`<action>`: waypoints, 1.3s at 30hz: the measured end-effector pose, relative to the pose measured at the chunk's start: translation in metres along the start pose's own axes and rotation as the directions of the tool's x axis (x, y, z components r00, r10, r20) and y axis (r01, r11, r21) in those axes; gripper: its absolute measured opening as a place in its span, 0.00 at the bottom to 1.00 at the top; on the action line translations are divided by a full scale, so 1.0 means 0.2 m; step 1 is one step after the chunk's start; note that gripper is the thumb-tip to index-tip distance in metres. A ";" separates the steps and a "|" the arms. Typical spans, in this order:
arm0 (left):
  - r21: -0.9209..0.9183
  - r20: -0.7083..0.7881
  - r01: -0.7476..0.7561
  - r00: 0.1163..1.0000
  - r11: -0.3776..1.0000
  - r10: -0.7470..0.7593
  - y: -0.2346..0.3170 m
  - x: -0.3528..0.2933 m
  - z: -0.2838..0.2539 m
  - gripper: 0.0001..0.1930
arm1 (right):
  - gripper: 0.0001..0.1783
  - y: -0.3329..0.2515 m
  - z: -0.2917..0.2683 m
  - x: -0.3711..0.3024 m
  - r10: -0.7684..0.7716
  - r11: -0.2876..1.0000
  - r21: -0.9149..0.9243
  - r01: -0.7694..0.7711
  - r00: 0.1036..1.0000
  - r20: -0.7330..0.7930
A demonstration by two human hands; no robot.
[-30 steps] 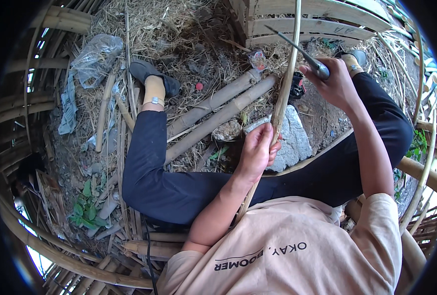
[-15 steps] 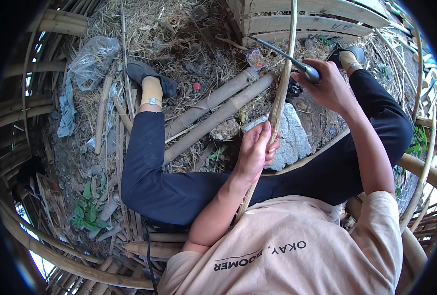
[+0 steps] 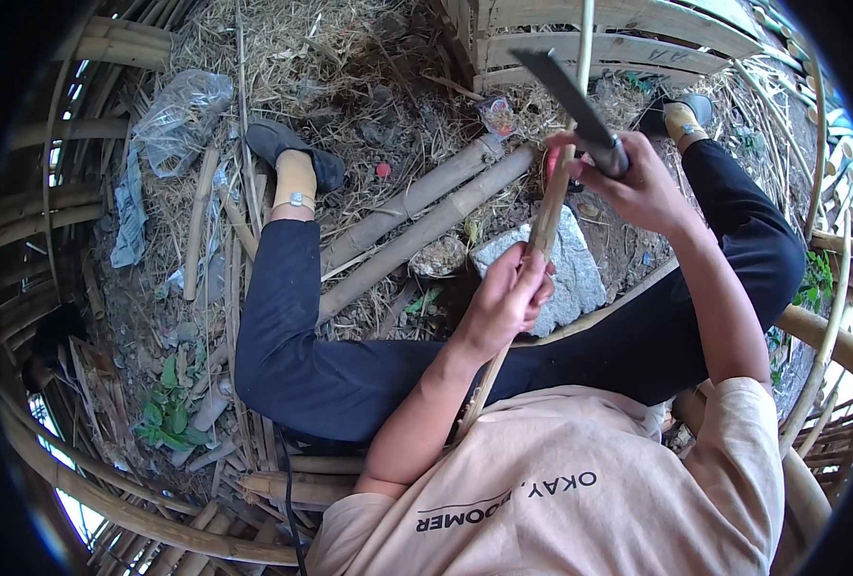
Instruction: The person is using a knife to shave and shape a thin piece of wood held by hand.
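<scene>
My left hand (image 3: pixel 511 298) is closed round a long, thin bamboo strip (image 3: pixel 549 213), which runs from my shirt up past the top of the view. Higher up, my right hand (image 3: pixel 633 187) grips a machete (image 3: pixel 580 110) by its handle, with some fingers also at the strip. The dark blade crosses over the strip and points up and left, its broad side showing. Below the strip, between my legs, lies a grey stone (image 3: pixel 561 278). Part of my right hand's grip on the strip is hidden by the machete handle.
Two bamboo poles (image 3: pixel 426 226) lie on the straw-strewn ground left of the stone. A wooden slatted crate (image 3: pixel 618 48) stands at the far side. A clear plastic bag (image 3: pixel 185 120) lies at the left, and bamboo walls curve round both sides.
The machete blade has turned from edge-on to showing its flat side. My right hand has moved down slightly, with fingers reaching the strip. The strip's upper end has shifted right.
</scene>
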State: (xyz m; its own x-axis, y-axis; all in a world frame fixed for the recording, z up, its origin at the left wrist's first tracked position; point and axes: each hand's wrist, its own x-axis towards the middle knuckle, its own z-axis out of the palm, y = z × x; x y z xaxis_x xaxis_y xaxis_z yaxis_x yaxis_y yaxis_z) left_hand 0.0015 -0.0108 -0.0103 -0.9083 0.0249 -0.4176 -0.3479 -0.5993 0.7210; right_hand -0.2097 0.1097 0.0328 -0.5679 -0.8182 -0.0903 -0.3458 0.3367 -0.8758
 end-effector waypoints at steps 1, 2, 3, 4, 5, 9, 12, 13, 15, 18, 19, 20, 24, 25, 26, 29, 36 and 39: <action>0.058 0.027 -0.011 1.000 0.998 0.009 0.01 0.01 0.01 0.17 | 0.18 0.02 0.01 0.00 -0.025 1.000 -0.007 0.024 1.000 -0.015; 0.250 0.056 -0.009 0.998 0.968 -0.005 0.03 0.02 -0.01 0.16 | 0.18 0.03 0.02 0.01 -0.049 0.999 -0.015 0.049 0.998 -0.030; 0.486 -0.025 -0.128 0.987 0.865 0.159 0.02 0.04 -0.08 0.19 | 0.18 0.05 0.04 0.00 -0.074 0.997 -0.024 0.073 0.996 -0.044; 0.696 -0.066 -0.203 0.937 0.689 0.343 0.02 0.10 -0.17 0.21 | 0.18 0.06 0.05 0.02 -0.098 0.995 0.007 0.098 0.994 -0.056; 0.747 -0.191 -0.128 0.899 0.653 0.395 0.13 0.15 -0.22 0.24 | 0.17 0.04 0.03 0.01 -0.042 0.999 0.008 0.042 0.998 -0.051; 0.962 -0.238 0.239 0.486 0.134 0.841 0.71 0.44 -0.58 0.26 | 0.17 0.02 0.03 0.01 0.044 0.999 0.032 -0.043 0.999 -0.023; 0.905 -0.125 0.391 0.622 -0.167 0.773 0.83 0.58 -1.03 0.26 | 0.17 -0.03 0.04 0.02 0.043 0.999 0.005 -0.043 0.999 -0.018; 0.869 -0.048 0.390 0.678 -0.304 0.734 0.79 0.60 -1.19 0.26 | 0.17 -0.05 0.05 0.03 0.047 0.999 0.000 -0.047 0.999 -0.013; 0.680 -0.165 0.516 0.800 -0.522 0.576 0.67 0.49 -1.46 0.29 | 0.17 -0.08 0.04 0.03 0.076 0.997 -0.010 -0.076 0.997 -0.006; 0.645 -0.572 0.703 0.704 -0.300 0.420 0.61 0.36 -1.68 0.32 | 0.17 -0.04 0.01 0.02 0.104 0.995 -0.001 -0.104 0.995 -0.015; 0.649 -0.609 0.735 0.657 -0.197 0.444 0.58 0.31 -1.76 0.33 | 0.17 -0.02 0.02 0.01 0.095 0.995 0.003 -0.095 0.995 -0.016; 0.650 -0.605 0.735 0.654 -0.193 0.454 0.57 0.30 -1.80 0.32 | 0.17 0.00 0.03 0.01 0.074 0.997 -0.003 -0.074 0.997 -0.022; 0.307 -0.909 0.947 0.320 -0.090 0.268 0.72 0.20 -2.06 0.28 | 0.17 -0.03 0.05 0.02 0.126 0.990 0.064 -0.127 0.992 0.011; 0.313 -0.890 0.936 0.349 -0.161 0.295 0.72 0.23 -2.02 0.27 | 0.17 -0.03 0.03 0.02 0.143 0.989 0.047 -0.143 0.990 0.006; 0.321 -0.866 0.918 0.384 -0.234 0.319 0.77 0.25 -1.93 0.26 | 0.17 -0.03 0.01 0.01 0.162 0.986 0.030 -0.162 0.987 -0.004; 0.488 -0.680 0.853 0.505 -0.186 0.532 0.90 0.23 -1.66 0.25 | 0.17 0.04 0.04 0.00 0.009 1.000 0.005 -0.009 0.999 -0.053; 0.665 -0.204 0.449 0.878 -0.596 0.433 0.52 0.37 -1.76 0.32 | 0.17 -0.01 0.04 0.01 0.068 0.998 0.002 -0.068 0.997 -0.036; 0.602 -0.379 0.533 0.846 -0.595 0.374 0.53 0.33 -1.75 0.37 | 0.17 0.00 0.05 0.00 0.045 0.999 -0.011 -0.046 0.998 -0.042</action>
State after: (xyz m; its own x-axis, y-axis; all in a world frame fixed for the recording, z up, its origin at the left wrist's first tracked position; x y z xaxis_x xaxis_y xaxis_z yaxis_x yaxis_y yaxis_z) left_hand -0.0133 -0.3530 -0.1549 -0.8108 -0.5064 -0.2935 -0.4163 0.8514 -0.3191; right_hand -0.2013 0.1049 0.0286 -0.6135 -0.7820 -0.1099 -0.3280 0.3789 -0.8654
